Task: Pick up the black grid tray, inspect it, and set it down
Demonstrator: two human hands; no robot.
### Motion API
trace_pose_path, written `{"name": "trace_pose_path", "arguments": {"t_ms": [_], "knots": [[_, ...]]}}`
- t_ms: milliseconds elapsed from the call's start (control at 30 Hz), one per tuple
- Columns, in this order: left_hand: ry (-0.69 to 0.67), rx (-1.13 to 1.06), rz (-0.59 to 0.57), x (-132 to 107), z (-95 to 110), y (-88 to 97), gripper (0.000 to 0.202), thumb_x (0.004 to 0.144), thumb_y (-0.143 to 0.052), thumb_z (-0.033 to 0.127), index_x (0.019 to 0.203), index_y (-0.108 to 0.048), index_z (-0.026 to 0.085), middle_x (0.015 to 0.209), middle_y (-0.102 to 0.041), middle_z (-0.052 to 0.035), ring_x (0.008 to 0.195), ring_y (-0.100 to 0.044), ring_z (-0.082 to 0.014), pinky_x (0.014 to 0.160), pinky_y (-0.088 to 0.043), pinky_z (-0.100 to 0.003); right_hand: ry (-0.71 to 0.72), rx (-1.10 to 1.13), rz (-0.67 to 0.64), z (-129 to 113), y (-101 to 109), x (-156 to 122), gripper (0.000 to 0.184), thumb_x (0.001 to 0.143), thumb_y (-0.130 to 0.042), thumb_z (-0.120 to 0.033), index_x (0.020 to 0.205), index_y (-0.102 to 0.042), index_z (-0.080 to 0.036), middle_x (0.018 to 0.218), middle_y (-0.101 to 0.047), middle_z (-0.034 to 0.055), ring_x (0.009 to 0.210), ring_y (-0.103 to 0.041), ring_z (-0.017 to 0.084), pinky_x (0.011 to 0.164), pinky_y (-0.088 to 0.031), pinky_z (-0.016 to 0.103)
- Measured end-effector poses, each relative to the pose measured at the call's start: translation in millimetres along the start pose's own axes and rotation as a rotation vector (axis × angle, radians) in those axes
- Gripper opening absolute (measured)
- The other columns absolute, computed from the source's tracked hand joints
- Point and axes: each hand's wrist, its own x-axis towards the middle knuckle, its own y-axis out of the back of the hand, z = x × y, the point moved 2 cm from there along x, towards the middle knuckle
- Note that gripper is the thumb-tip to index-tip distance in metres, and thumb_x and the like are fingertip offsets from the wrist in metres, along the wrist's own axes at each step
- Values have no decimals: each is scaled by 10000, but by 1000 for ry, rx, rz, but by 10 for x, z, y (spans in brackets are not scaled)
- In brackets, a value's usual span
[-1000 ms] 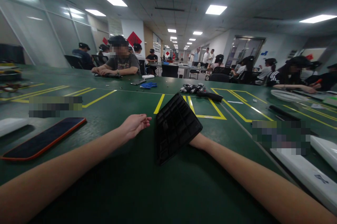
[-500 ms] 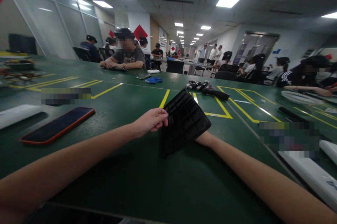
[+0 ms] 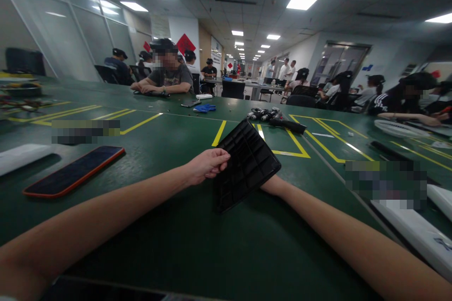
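A black ribbed plastic panel (image 3: 245, 164) stands tilted on edge over the green table (image 3: 183, 239), its gridded underside facing me. My left hand (image 3: 208, 165) pinches the panel's left edge with curled fingers. My right hand (image 3: 270, 184) is behind the panel's lower right corner and holds it up; its fingers are hidden, only the wrist shows.
A phone in a red case (image 3: 72, 176) lies at the left, a white slab (image 3: 21, 156) beyond it. White long parts (image 3: 416, 235) lie at the right. Black cylindrical parts (image 3: 271, 117) and a blue cloth (image 3: 205, 108) sit farther back. Several people sit around the tables.
My left hand, open and apart from the panel a second ago, has moved right and closed on its left edge. The panel has tilted slightly.
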Motion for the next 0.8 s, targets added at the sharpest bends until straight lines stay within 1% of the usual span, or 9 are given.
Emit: {"name": "trace_pose_path", "arguments": {"t_ms": [67,167,267,367,433,533,667,733,800], "knots": [[-48,143,79,0,-1,13,237,764,-601,384,791,-480,183,509,-437,67,382,-262,-49,386,-140,-170,4,-18,-32,-30,35,-17,453,880,-434,-315,1326,-450,-241,1379,-473,79,1327,-362,255,1125,-231,498],[-224,402,197,4,-1,32,202,779,-580,361,745,-499,179,535,-448,50,468,-375,-88,456,-257,-202,-2,-38,-73,-41,60,-44,500,863,-457,-344,1351,-418,-239,1428,-403,81,1354,-305,273,1129,-184,503],[-392,680,261,10,2,23,250,824,-520,358,651,-477,183,568,-446,29,542,-413,-119,524,-273,-235,-29,-49,-110,-16,49,-60,508,880,-406,-354,1372,-385,-232,1443,-370,91,1356,-297,280,1121,-172,514],[-398,908,310,11,10,6,339,873,-438,384,595,-440,191,548,-431,14,537,-407,-141,538,-239,-258,-49,-81,-98,5,43,-65,503,878,-403,-367,1353,-421,-203,1437,-374,117,1350,-301,306,1111,-162,541],[-381,966,324,-2,28,2,340,879,-428,388,600,-447,196,556,-442,5,539,-412,-153,545,-241,-267,-37,-74,-82,0,48,-65,502,872,-421,-375,1345,-432,-206,1430,-391,111,1348,-308,297,1117,-169,522],[-425,954,278,-45,72,14,244,854,-478,323,645,-501,200,616,-493,-11,592,-448,-169,583,-292,-275,-23,-37,-77,-21,60,-61,500,874,-426,-372,1350,-422,-221,1433,-391,90,1348,-313,275,1125,-189,492],[-482,775,146,-87,119,74,46,780,-559,218,807,-595,204,798,-583,-39,756,-520,-186,700,-381,-279,-9,-22,-83,-59,64,-40,477,872,-430,-336,1324,-459,-187,1407,-424,110,1325,-358,278,1116,-256,480],[-414,584,119,-73,122,114,64,774,-548,204,827,-583,192,799,-583,-45,717,-523,-171,640,-405,-267,21,-28,-83,-80,62,-25,468,879,-413,-315,1323,-459,-172,1392,-446,116,1305,-396,258,1114,-288,446],[-278,273,169,-40,109,160,56,770,-502,174,815,-536,177,774,-572,-47,628,-511,-146,520,-387,-239,35,-51,-83,-93,63,-13,462,880,-412,-304,1318,-462,-167,1375,-471,115,1286,-425,239,1114,-297,423]]}}
